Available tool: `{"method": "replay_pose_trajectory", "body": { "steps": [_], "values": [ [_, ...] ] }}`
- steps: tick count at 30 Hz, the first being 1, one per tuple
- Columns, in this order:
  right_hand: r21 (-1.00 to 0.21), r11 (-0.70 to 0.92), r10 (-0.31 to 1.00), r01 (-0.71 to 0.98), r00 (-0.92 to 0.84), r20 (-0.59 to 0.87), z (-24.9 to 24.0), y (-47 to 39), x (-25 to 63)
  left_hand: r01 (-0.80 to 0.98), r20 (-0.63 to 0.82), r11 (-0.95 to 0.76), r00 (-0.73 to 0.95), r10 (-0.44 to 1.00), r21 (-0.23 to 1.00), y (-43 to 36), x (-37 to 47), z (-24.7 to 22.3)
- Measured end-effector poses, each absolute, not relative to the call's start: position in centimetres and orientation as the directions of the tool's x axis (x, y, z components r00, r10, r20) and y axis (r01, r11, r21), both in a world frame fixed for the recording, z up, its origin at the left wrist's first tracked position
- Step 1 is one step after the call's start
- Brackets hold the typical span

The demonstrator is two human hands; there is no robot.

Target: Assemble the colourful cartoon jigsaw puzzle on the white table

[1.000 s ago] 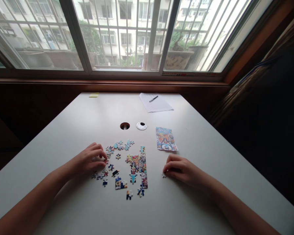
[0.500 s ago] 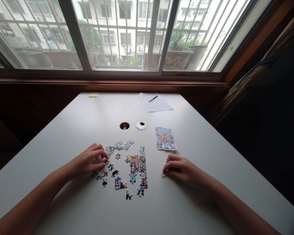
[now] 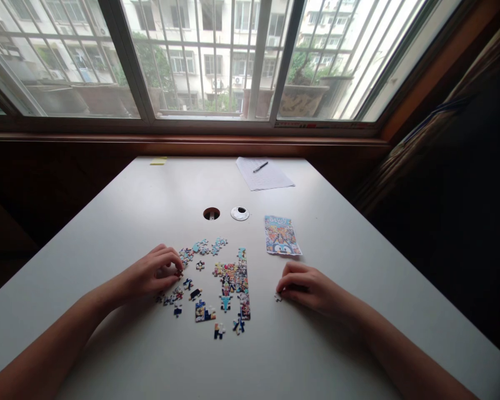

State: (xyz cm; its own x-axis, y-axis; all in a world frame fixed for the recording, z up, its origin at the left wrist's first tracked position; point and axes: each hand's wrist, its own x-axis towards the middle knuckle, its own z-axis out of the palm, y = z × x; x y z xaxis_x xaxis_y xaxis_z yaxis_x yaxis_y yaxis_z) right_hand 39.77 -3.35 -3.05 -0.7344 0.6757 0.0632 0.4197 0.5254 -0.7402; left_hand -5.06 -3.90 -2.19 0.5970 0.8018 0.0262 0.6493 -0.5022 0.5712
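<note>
My left hand (image 3: 158,271) is at the left of the loose puzzle pieces, thumb and fingertips closed round a small reddish puzzle piece (image 3: 179,273). Out to the right, my right hand (image 3: 303,286) rests on the table with curled fingers pinching a pale puzzle piece (image 3: 278,298) at the tabletop. Between the hands lies a joined section of jigsaw puzzle (image 3: 235,278), colourful, with a straight right edge. A smaller joined corner (image 3: 204,312) sits below and left of it. Loose blue pieces (image 3: 200,246) lie above, and several dark ones (image 3: 195,294) lie near my left hand.
A picture sheet (image 3: 282,236) lies beyond my right hand. Farther back are a round hole (image 3: 211,214) in the white table (image 3: 150,205), its metal cover (image 3: 240,213), and paper (image 3: 266,176) with a pen (image 3: 260,167) on it. A yellow note (image 3: 158,161) lies at the far edge.
My left fingertips have drawn back very slightly at the reddish piece. My right hand and the puzzle pieces stay where they were.
</note>
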Motion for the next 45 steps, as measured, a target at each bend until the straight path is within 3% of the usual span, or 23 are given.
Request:
{"method": "replay_pose_trajectory", "body": {
  "steps": [9,15,23,30,37,45],
  "values": [
    [-0.740,0.531,0.674,0.413,-0.736,0.073,-3.2,-3.3,39.8,0.596,-0.074,-0.286,0.505,0.860,0.750,-3.9,-5.4,-2.4],
    [-0.742,0.534,0.672,0.406,-0.736,0.080,-3.1,-3.4,39.7,0.561,-0.072,-0.156,0.364,0.929,0.813,-4.4,-3.2,-1.0],
    [-0.770,0.514,0.676,0.378,-0.731,0.093,-2.7,-3.2,39.7,0.495,-0.154,-0.026,0.320,0.935,0.868,-5.4,1.7,-1.0],
    [-0.684,0.604,0.734,0.409,-0.620,0.278,-1.9,-3.2,38.1,0.377,-0.212,0.102,0.263,0.941,0.920,-6.2,4.2,-0.9],
    [-0.561,0.725,0.664,0.399,-0.622,0.415,-0.3,-4.1,32.2,0.217,-0.219,0.164,0.260,0.940,0.962,-6.2,6.2,0.0],
    [-0.525,0.771,0.620,0.360,-0.613,0.490,-0.9,-3.9,28.1,0.126,-0.187,0.158,0.269,0.945,0.979,-6.0,6.1,-0.5]
  ]
}}
